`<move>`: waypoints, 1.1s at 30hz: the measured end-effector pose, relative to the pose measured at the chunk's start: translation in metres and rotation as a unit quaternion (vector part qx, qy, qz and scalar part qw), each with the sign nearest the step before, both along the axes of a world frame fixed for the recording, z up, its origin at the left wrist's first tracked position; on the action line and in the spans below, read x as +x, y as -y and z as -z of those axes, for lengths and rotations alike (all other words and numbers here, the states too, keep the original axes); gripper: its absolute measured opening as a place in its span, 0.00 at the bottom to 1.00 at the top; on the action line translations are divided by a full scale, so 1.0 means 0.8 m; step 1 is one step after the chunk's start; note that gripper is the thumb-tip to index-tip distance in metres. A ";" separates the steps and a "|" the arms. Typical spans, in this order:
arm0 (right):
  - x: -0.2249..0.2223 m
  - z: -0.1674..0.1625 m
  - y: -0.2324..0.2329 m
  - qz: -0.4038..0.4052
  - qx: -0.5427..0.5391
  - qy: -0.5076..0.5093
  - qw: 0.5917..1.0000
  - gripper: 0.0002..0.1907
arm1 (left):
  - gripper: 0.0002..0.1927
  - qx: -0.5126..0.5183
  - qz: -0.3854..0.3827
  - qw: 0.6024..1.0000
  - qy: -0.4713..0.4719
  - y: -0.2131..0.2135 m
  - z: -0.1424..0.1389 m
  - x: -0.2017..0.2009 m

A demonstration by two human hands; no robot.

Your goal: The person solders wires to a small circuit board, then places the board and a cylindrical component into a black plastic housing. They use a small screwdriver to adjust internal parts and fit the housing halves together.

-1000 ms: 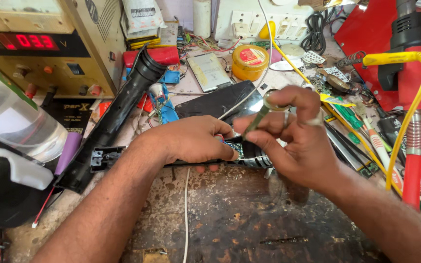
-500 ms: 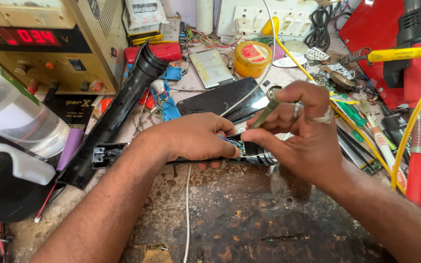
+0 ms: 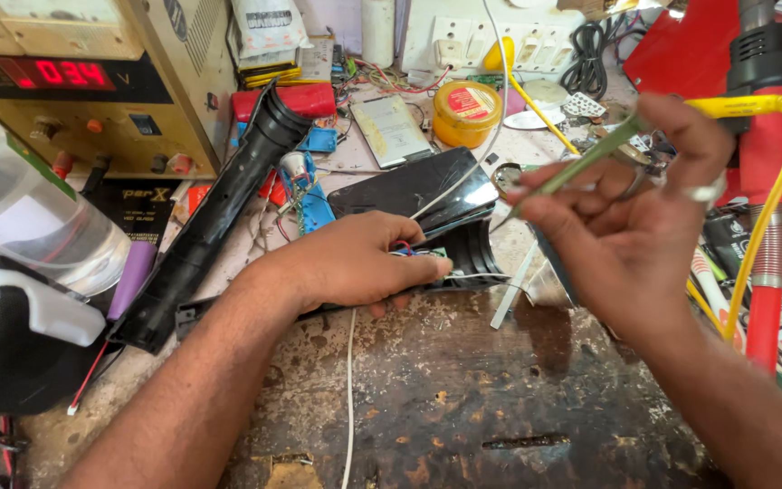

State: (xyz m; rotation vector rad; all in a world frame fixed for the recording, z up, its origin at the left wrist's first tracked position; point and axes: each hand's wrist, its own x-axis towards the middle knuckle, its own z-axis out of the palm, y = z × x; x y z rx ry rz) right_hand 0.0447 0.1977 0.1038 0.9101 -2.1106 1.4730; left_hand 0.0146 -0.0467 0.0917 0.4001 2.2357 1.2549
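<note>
Working over the scarred dark desk [image 3: 463,407], we have the big tan power supply [image 3: 92,81] with its red lit display far off beyond our left hand, and a clear plastic bottle [image 3: 29,226] lying out to that hand's left. Just left of the left wrist, a long black torch body [image 3: 219,208] runs diagonally away from us. Beyond the right hand stands a red tool with a curved yellow cable [image 3: 771,136]. Between the two hands lies a curved black housing [image 3: 463,244], a flat black panel [image 3: 418,186] just behind it. Our left hand [image 3: 355,267] lies palm down on the housing, fingers curled over small coloured wires at its edge, pinning it to the desk. Our right hand [image 3: 635,217] is raised clear of the housing, closed narrowly on slim metal tweezers [image 3: 572,167] whose tip slants down toward the left hand. Farther back sits a small round yellow tin [image 3: 466,113].
</note>
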 end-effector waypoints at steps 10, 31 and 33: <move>0.014 0.051 0.026 -0.085 0.032 -0.061 0.994 0.36 | 0.19 0.051 0.018 0.998 0.034 0.006 0.017 -0.009; 0.012 0.058 0.038 -0.070 0.034 -0.065 0.995 0.35 | 0.19 0.027 0.035 0.998 0.040 0.007 0.016 -0.015; 0.012 0.057 0.039 -0.086 0.026 -0.053 0.995 0.34 | 0.19 0.021 0.035 0.998 0.039 0.006 0.016 -0.015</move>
